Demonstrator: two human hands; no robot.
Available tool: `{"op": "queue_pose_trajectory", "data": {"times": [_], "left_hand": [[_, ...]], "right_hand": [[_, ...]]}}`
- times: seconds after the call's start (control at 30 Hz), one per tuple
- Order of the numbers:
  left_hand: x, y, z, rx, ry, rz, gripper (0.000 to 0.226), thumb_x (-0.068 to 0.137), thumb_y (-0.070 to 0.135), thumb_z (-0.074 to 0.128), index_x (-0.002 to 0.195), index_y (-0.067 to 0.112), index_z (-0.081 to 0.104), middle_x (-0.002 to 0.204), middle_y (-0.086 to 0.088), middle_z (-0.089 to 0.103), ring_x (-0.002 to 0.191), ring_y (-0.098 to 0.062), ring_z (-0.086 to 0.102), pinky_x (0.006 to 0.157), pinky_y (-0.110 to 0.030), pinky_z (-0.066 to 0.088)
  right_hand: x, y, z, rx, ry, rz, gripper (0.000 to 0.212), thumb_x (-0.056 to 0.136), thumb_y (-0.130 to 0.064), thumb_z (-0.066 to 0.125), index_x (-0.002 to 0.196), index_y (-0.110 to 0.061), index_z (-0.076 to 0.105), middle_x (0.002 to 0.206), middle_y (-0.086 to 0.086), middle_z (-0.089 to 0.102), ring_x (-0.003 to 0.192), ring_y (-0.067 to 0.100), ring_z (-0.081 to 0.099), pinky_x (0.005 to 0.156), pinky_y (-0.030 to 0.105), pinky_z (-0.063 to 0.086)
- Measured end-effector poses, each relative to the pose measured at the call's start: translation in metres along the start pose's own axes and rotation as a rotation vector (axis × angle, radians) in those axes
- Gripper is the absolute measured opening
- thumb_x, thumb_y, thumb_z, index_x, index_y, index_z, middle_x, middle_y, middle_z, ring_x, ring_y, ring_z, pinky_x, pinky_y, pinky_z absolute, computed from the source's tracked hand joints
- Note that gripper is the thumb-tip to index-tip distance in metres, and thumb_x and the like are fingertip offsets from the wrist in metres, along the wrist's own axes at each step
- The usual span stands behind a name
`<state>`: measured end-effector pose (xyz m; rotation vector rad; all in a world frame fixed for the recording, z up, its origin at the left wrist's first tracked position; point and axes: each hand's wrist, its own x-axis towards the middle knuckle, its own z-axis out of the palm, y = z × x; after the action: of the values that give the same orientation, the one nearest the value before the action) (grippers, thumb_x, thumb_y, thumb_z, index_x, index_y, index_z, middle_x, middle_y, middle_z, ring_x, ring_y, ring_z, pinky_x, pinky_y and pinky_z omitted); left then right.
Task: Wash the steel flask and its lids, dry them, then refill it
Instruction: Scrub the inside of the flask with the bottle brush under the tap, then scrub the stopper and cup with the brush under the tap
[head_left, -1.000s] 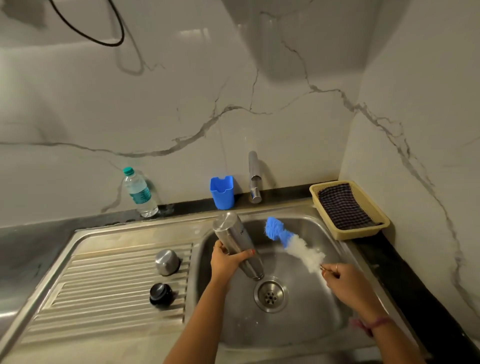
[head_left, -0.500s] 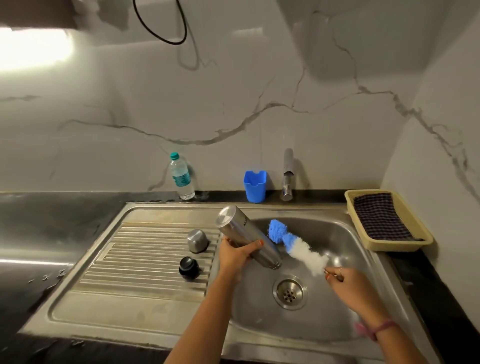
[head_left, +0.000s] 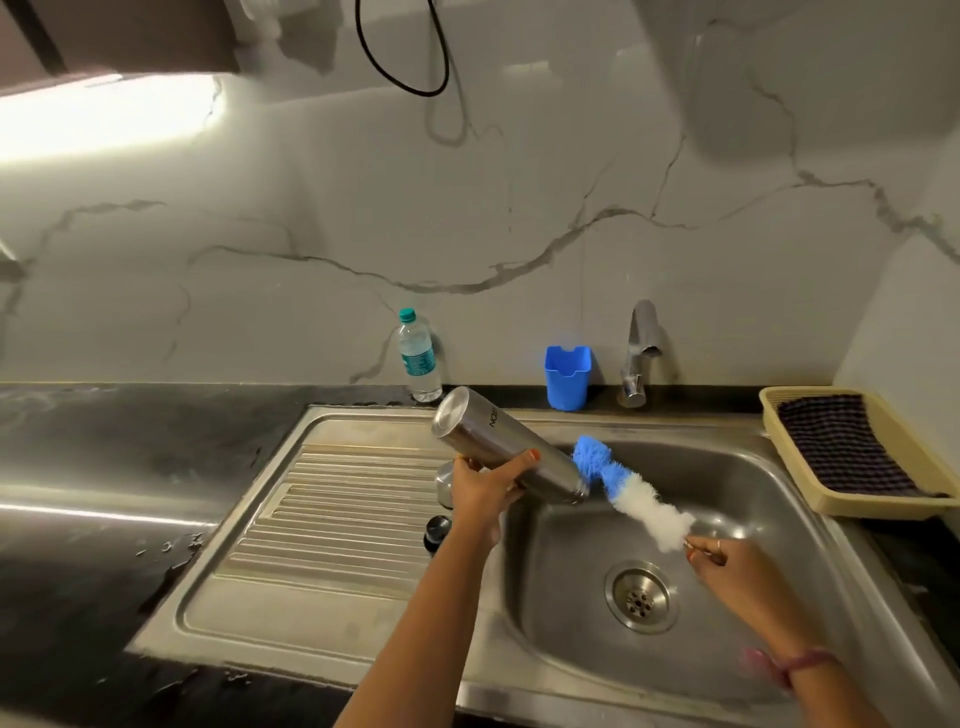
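My left hand (head_left: 480, 486) grips the steel flask (head_left: 498, 441), tilted with its base up to the left and its mouth down to the right over the sink basin (head_left: 727, 519). My right hand (head_left: 727, 566) pinches the handle of a bottle brush (head_left: 631, 491) with blue and white bristles; its blue tip sits right at the flask's mouth. On the drainboard (head_left: 337, 499) a steel lid (head_left: 444, 480) and a black lid (head_left: 436, 530) lie partly hidden behind my left arm.
A plastic water bottle (head_left: 418, 356), a blue holder (head_left: 567, 376) and the tap (head_left: 639, 353) stand along the back wall. A beige tray (head_left: 914, 506) with a dark checked cloth (head_left: 841, 447) sits right of the sink. The black counter at left is wet.
The view has swung right and up. The flask has tipped flatter, base raised to the left, and the brush tip has come up against its mouth.
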<state>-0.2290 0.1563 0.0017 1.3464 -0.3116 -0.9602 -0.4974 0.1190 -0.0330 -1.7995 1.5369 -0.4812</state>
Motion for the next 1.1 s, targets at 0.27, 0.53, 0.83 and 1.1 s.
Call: {"op": "queue_pose_trajectory", "data": {"times": [0.27,0.53,0.83,1.1], "left_hand": [[0.016,0.07,-0.058,-0.01,-0.065,0.137,0.08,0.072,0.011,0.085,0.14,0.011,0.043,0.131,-0.009,0.058,0.116,-0.026,0.06,0.086,-0.044,0.06],[0.05,0.121,-0.133,0.054,-0.01,0.227,0.077,0.071,0.014,0.086,0.137,0.012,0.045,0.125,-0.006,0.061,0.112,-0.022,0.063,0.084,-0.041,0.061],[0.075,0.13,-0.195,0.225,0.062,0.271,0.082,0.068,0.016,0.089,0.138,0.015,0.045,0.126,-0.003,0.059,0.112,-0.023,0.062,0.077,-0.033,0.061],[0.097,0.109,-0.214,0.439,0.069,0.294,0.07,0.066,0.019,0.091,0.121,0.027,0.048,0.119,0.002,0.059,0.113,-0.023,0.059,0.089,-0.043,0.058]], "right_hand": [[-0.014,-0.032,0.037,-0.004,0.071,0.056,0.018,0.091,-0.021,0.057,0.096,-0.019,0.074,0.07,0.003,0.071,0.065,0.016,0.063,0.066,0.034,0.05],[-0.031,-0.071,0.082,0.051,0.142,0.112,0.022,0.09,-0.019,0.06,0.11,-0.016,0.071,0.07,-0.002,0.066,0.068,0.015,0.062,0.06,0.027,0.044],[-0.04,-0.084,0.118,0.051,0.144,0.162,0.018,0.09,-0.017,0.058,0.085,-0.012,0.074,0.08,0.016,0.072,0.079,0.032,0.067,0.075,0.04,0.053],[-0.04,-0.08,0.131,0.043,0.142,0.201,0.018,0.089,-0.021,0.059,0.08,-0.025,0.074,0.068,0.007,0.07,0.071,0.025,0.066,0.07,0.035,0.052]]}}
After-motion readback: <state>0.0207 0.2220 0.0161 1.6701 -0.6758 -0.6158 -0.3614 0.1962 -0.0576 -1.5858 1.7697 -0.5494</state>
